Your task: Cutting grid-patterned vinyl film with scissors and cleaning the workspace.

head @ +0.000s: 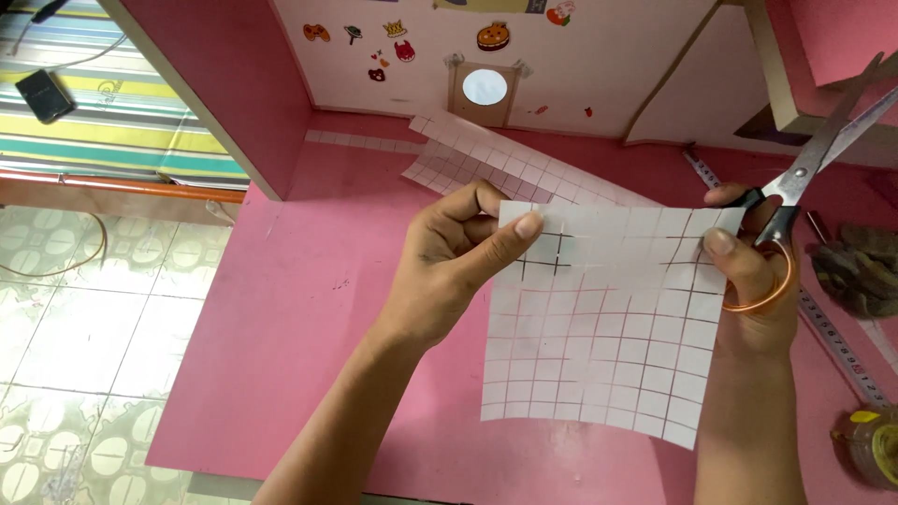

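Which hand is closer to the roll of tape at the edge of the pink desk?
The right hand. It holds scissors and the gridded sheet above and just left of the tape roll. The left hand grips the sheet's far side.

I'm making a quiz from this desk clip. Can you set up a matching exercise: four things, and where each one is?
Things:
1. grid sheet
2. scissors
3. ruler
4. tape roll

Places:
A. flat on the desk, under the right hand
B. bottom right corner
C. held between both hands
D. in the right hand, blades pointing up right

Pairs: 1-C, 2-D, 3-A, 4-B. The left hand pinches the sheet's top left corner.
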